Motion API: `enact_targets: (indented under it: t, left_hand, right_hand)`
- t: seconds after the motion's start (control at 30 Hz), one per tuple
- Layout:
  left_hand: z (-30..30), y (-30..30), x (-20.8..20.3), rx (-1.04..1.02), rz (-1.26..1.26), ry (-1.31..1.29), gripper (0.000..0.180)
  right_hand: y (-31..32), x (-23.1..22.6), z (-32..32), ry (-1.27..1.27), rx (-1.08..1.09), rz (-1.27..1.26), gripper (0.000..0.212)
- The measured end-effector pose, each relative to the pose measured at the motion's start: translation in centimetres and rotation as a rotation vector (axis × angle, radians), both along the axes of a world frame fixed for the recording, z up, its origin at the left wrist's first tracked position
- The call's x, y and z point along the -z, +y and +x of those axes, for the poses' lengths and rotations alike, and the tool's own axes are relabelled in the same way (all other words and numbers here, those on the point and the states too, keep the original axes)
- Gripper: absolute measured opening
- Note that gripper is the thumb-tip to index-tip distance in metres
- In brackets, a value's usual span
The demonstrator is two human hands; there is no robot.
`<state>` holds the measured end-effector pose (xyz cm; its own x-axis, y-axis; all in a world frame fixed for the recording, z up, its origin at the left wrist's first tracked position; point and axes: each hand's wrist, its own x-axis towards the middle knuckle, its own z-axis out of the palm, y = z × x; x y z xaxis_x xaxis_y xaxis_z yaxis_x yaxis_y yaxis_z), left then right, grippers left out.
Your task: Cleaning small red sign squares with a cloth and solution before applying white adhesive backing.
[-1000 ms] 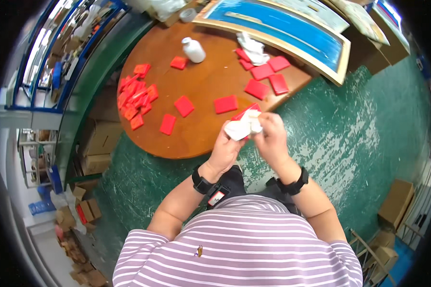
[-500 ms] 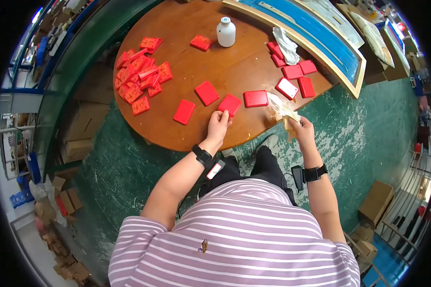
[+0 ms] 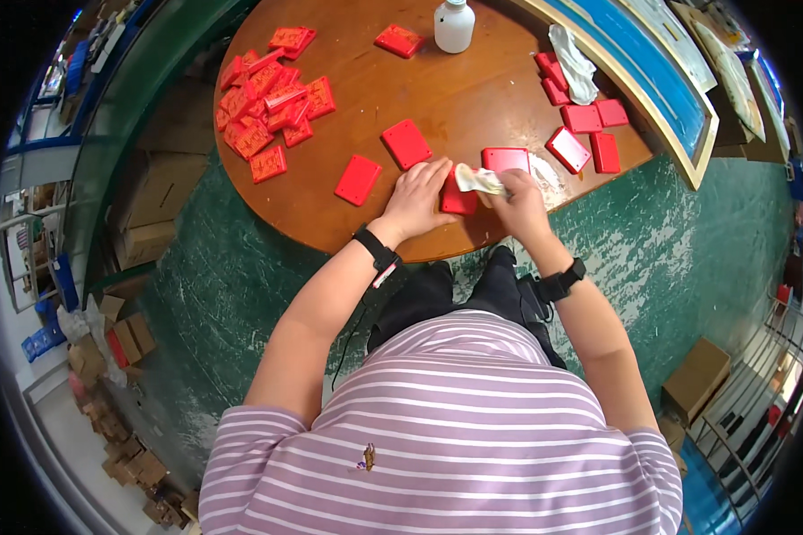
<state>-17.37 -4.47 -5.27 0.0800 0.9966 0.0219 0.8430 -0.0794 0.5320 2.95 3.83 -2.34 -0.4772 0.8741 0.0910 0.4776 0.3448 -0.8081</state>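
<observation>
My left hand (image 3: 417,198) grips the left side of a flat red plastic case (image 3: 456,200) on the table, thumb at its near edge. In my right hand (image 3: 520,207) is a crumpled whitish cloth (image 3: 480,180), its end over the case's upper part. Just beyond my right hand lies another red case (image 3: 506,159), partly covered by that hand. Two more red cases, one (image 3: 359,180) nearer and one (image 3: 407,144) farther, lie face down left of my left hand.
The round brown table (image 3: 348,89) carries a heap of patterned red cases (image 3: 263,100) at left. A white bottle (image 3: 454,28) stands at the back beside one red case (image 3: 399,40). At right lie several red cases (image 3: 606,153), a white cloth (image 3: 575,67) and a wood-framed blue screen (image 3: 707,143).
My right hand has brought the cloth leftward from the table's edge onto the red case. The left hand has spread along that case's side, and the case is now turned more upright.
</observation>
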Motion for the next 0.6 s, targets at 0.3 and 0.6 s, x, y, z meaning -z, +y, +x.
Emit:
enact_targets:
  t: [0.3,0.6]
  left_hand:
    - [-0.1,1.2,0.7,-0.014,-0.018,-0.048,0.09]
    - [-0.8,0.3,1.3,-0.014,-0.01,-0.093,0.087]
  right_hand:
    - [-3.3,3.4,-1.3,-0.104,-0.227,0.171,0.04]
    - [-2.5,2.8,-1.4,-0.13,-0.217,0.156,0.04]
